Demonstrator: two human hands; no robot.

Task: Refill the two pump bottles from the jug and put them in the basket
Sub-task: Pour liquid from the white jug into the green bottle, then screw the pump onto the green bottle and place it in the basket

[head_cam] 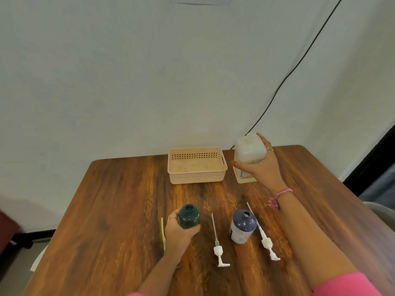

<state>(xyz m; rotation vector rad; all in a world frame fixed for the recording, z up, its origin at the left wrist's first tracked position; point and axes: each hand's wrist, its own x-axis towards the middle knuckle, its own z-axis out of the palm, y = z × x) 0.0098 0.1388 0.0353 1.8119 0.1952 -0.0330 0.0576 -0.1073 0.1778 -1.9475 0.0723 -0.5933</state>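
Note:
A dark green bottle [189, 216] stands upright with its neck uncapped, and my left hand [178, 230] grips its body. To its right a blue-topped white bottle [242, 226] stands uncapped and untouched. Two white pump heads with long tubes lie flat on the table: one [218, 246] between the bottles, the other [266, 240] right of the blue bottle. At the back right my right hand [261, 165] wraps around the translucent white jug [249, 150], which stands on the table. The peach basket [196, 165] sits left of the jug with nothing in it.
The wooden table [119, 210] carries a thin yellow strip [163, 233] left of my left hand. A black cable [299, 63] hangs down the white wall behind the jug. A chair [382, 212] is at the right edge.

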